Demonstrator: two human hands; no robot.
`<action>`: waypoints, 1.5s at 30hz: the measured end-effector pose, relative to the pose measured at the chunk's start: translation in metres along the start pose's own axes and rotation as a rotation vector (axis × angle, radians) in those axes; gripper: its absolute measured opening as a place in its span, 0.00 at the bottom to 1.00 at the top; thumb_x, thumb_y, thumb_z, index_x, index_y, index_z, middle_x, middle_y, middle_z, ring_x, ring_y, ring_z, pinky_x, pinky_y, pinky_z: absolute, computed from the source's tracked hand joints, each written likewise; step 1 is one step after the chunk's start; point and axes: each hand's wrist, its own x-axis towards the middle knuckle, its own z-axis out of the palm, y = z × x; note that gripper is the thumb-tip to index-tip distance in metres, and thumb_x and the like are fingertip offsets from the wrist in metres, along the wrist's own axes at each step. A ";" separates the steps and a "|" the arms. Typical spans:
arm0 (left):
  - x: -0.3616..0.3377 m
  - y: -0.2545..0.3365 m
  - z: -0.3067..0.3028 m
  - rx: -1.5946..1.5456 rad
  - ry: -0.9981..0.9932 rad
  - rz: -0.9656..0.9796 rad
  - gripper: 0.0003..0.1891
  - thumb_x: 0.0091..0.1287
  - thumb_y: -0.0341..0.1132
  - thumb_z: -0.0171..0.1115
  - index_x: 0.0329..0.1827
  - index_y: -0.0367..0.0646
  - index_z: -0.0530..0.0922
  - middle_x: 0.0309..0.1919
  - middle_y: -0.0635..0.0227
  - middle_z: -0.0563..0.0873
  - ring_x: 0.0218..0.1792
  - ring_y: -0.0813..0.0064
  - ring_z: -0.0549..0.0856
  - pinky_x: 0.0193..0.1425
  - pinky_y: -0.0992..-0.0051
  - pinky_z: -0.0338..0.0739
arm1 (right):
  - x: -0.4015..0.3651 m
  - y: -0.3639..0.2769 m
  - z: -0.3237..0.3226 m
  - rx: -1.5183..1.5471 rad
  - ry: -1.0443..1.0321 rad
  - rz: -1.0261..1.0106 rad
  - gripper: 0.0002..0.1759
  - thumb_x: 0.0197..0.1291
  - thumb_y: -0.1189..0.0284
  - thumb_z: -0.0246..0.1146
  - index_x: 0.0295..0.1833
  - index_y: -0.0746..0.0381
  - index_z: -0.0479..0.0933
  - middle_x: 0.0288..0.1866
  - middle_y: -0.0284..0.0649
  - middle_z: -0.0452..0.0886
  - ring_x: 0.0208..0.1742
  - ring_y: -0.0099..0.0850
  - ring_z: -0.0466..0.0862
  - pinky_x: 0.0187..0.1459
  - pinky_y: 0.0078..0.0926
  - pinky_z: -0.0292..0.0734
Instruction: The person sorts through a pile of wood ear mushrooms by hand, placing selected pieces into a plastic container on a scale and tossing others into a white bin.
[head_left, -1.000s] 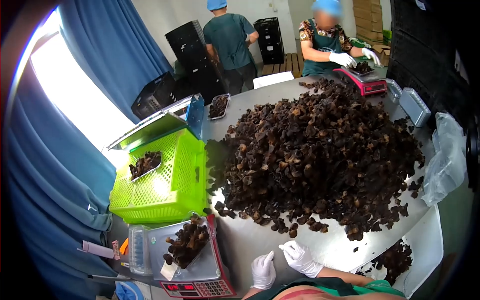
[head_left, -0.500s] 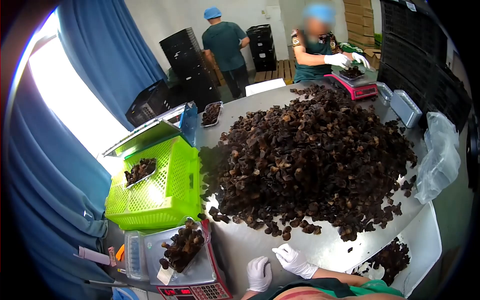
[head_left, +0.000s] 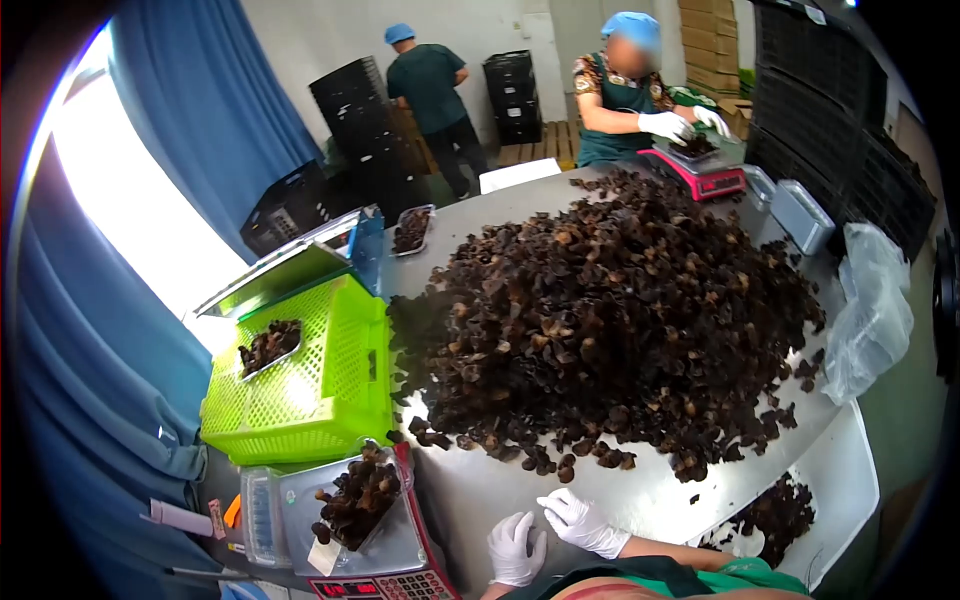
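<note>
My left hand, in a white glove, rests at the near table edge with loosely bent fingers and the thumb apart, holding nothing. Beside it on the right, my right hand, gloved too, lies on the metal table, its fingers slightly apart and empty. Beyond both hands spreads a big heap of dark dried pieces, probably mushrooms or fungus. Left of my hands, a filled tray sits on a red-edged scale.
A green crate at left carries another filled tray. Clear lids lie by the scale. At right are a plastic bag and a white bin. A seated co-worker handles a tray; another person stands behind.
The whole view has shifted slightly. The standing person has stepped a little, legs now further apart. The seated co-worker's hands have moved slightly over the tray. My hands keep their pose.
</note>
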 end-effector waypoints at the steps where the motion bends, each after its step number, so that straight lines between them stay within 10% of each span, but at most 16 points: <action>1: -0.001 0.000 0.002 -0.019 0.015 -0.025 0.28 0.56 0.31 0.73 0.63 0.43 0.76 0.54 0.59 0.83 0.54 0.52 0.80 0.59 0.55 0.73 | -0.001 0.003 0.005 0.038 0.018 0.031 0.13 0.66 0.69 0.66 0.56 0.53 0.83 0.46 0.33 0.80 0.33 0.36 0.86 0.33 0.33 0.82; 12: 0.004 -0.002 0.002 -0.104 0.101 0.004 0.37 0.57 0.20 0.64 0.73 0.40 0.65 0.41 0.64 0.86 0.38 0.55 0.84 0.45 0.56 0.77 | 0.004 -0.001 0.001 0.024 0.025 0.035 0.12 0.64 0.73 0.68 0.52 0.54 0.84 0.42 0.33 0.81 0.32 0.35 0.85 0.33 0.32 0.81; 24: 0.003 0.007 -0.003 -0.003 -0.057 -0.070 0.28 0.55 0.31 0.73 0.63 0.48 0.79 0.54 0.62 0.83 0.54 0.55 0.79 0.60 0.57 0.72 | 0.005 0.000 0.000 0.043 0.005 0.033 0.12 0.63 0.75 0.68 0.51 0.58 0.85 0.42 0.34 0.81 0.35 0.33 0.85 0.35 0.30 0.81; 45: -0.014 -0.009 0.012 -0.013 0.014 -0.006 0.26 0.61 0.23 0.62 0.65 0.41 0.72 0.42 0.60 0.82 0.44 0.53 0.79 0.50 0.55 0.72 | -0.005 0.011 0.010 0.025 0.072 -0.104 0.14 0.63 0.75 0.64 0.54 0.58 0.82 0.44 0.36 0.80 0.34 0.37 0.83 0.34 0.34 0.80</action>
